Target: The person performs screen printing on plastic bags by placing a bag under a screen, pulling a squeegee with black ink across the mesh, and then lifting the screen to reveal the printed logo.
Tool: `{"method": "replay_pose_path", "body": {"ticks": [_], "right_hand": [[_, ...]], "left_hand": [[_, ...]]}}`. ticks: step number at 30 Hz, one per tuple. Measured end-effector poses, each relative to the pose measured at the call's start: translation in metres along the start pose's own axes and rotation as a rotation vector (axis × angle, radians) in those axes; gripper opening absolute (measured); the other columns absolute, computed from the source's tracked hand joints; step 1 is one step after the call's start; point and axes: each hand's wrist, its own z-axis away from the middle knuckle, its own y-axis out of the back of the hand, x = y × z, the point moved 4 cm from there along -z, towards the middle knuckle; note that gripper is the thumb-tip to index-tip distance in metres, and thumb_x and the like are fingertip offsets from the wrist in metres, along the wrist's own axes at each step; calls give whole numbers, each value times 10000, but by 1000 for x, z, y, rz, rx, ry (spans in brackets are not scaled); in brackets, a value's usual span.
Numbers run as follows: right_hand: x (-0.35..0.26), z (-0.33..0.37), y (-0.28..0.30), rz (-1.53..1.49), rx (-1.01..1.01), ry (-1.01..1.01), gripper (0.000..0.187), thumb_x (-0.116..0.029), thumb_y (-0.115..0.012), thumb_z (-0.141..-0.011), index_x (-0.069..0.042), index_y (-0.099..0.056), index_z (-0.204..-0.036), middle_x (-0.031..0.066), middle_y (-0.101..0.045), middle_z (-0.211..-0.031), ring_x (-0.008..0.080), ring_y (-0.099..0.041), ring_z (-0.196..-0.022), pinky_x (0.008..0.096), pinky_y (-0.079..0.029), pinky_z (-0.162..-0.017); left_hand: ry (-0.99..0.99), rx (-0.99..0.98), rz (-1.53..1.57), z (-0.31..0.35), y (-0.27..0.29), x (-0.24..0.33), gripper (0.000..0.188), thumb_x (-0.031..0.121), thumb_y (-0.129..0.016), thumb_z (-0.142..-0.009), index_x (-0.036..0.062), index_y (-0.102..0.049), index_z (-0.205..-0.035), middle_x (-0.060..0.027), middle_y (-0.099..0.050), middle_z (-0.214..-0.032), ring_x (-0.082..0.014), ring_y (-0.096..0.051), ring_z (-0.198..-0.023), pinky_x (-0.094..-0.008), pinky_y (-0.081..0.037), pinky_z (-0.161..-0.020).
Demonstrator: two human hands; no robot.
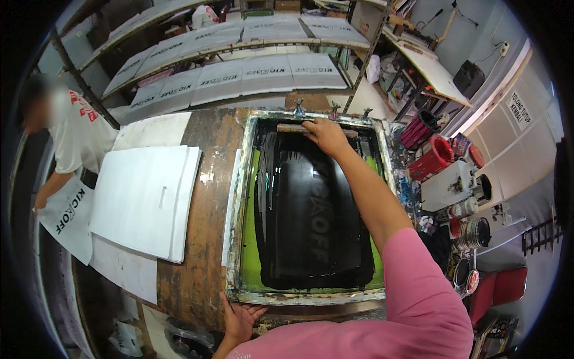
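Note:
A screen-printing frame (235, 239) with paint-crusted edges lies on the wooden table, its green mesh (251, 263) mostly covered with black ink (299, 221). At the far end inside it, my right hand (327, 137) grips the wooden handle of a squeegee (288, 128); the blade is hidden. Dark lettering shows faintly through the ink. My left hand (240, 320) is at the frame's near left corner, palm upward, fingers stretched out and thumb apart, close against the edge. Clamps (335, 109) stand along the frame's far side. White sheet edges show just left of the frame.
A stack of white bags (140, 197) lies on the table (203, 227) to the left. Beyond it, a person (81, 128) holds a printed bag (66, 215). Racks with printed bags (263, 75) stand behind. Ink buckets (431, 157) and cans crowd the right, near a red chair (499, 290).

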Motion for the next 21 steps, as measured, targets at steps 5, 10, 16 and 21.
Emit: {"method": "replay_pose_path", "body": {"ticks": [5, 10, 16, 21], "right_hand": [[-31, 31, -8, 24, 57, -41, 418, -486, -750, -928, -143, -705, -1164, 99, -659, -969, 316, -684, -967, 458, -584, -740], [-92, 102, 32, -38, -6, -25, 423, -410, -818, -858, -127, -703, -1151, 91, -640, -985, 311, -661, -937, 443, -576, -739], [-193, 235, 105, -156, -85, -56, 551, -339, -869, -793, -90, -702, -1256, 95, -632, -1023, 306, -643, -957, 427, -572, -778], [-248, 291, 151, -256, -427, -124, 483, -362, -841, -843, -96, -704, -1222, 90, -644, -993, 302, -659, -914, 439, -591, -724]], "left_hand": [[-4, 78, -11, 1, 2, 0, 1205, 938, -322, -941, -48, -234, -1628, -331, -490, -1530, -435, -571, -1377, -569, -475, -1160], [-9, 89, 46, -2, 8, -3, 1179, 920, -339, -955, -44, -238, -1626, -316, -508, -1494, -438, -583, -1344, -590, -475, -1150], [-73, -64, 139, 1, 16, -7, 1060, 870, -329, -999, -50, -392, -1523, -271, -584, -1404, -427, -628, -1268, -581, -514, -1110], [-120, -77, 153, -3, 15, -9, 1061, 870, -333, -999, -60, -393, -1507, -284, -588, -1379, -426, -635, -1250, -576, -514, -1110]]}}
